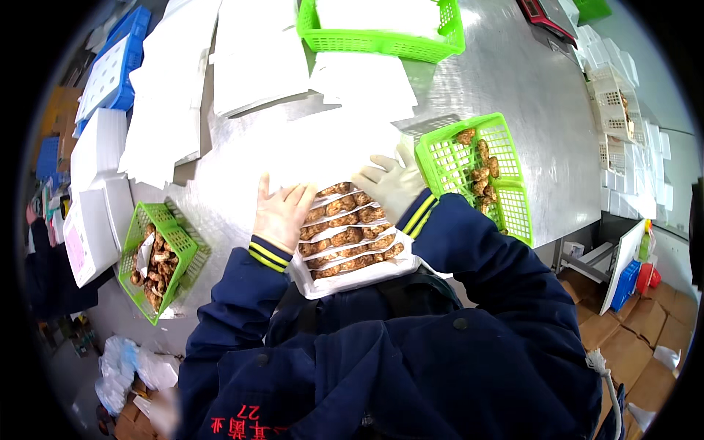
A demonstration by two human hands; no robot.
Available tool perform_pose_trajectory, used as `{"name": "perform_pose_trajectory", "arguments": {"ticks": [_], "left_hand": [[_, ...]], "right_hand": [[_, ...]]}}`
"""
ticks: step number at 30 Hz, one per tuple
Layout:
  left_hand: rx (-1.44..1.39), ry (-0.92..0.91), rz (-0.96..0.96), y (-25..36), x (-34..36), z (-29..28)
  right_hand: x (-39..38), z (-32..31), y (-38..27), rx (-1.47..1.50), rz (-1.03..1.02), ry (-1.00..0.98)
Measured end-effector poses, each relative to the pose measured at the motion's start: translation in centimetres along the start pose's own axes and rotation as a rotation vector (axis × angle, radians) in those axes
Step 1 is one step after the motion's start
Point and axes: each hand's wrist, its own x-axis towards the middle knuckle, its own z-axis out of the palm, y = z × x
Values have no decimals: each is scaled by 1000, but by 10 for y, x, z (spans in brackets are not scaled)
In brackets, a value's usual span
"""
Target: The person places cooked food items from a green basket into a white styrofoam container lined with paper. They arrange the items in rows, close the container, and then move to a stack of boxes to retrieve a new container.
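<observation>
A white tray (314,286) sits at the table's near edge against my front. Rows of brown, knobby mushrooms (346,236) fill it, with white strips between the rows. White paper (334,150) lies bright and overexposed at the tray's far end, its edges hard to make out. My left hand (282,214), in a pale glove, rests at the tray's far left corner, fingers stretched over the white paper. At the far right corner, my gloved right hand (390,182) has its fingers spread, close to the paper and the last row. No grasped object shows in either hand.
Green baskets holding mushrooms stand left (156,257) and right (506,158) of the tray. Stacks of white sheets (260,62) and another green basket (381,45) occupy the far side. A red scale (548,20) is far right. Another person's dark sleeve (45,253) shows at far left.
</observation>
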Motion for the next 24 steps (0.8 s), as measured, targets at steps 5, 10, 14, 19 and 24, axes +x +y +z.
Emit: {"name": "perform_pose_trajectory", "arguments": {"ticks": [5,10,14,19,24], "left_hand": [[-222,173,-132,-4,-16,-18],[-404,415,-237,1,6,-32],[-552,495,-260,-3,15,-44],[-1164,152,-636,22,-5,-52],[-1941,-81,-731,66,24,-38]], "right_hand": [[-40,1,77,244,446,715],[-76,71,160,48,1015,266],[-94,83,188,143,1018,383],[-73,11,89,456,369,800],[-14,-28,-38,847,294,297]]}}
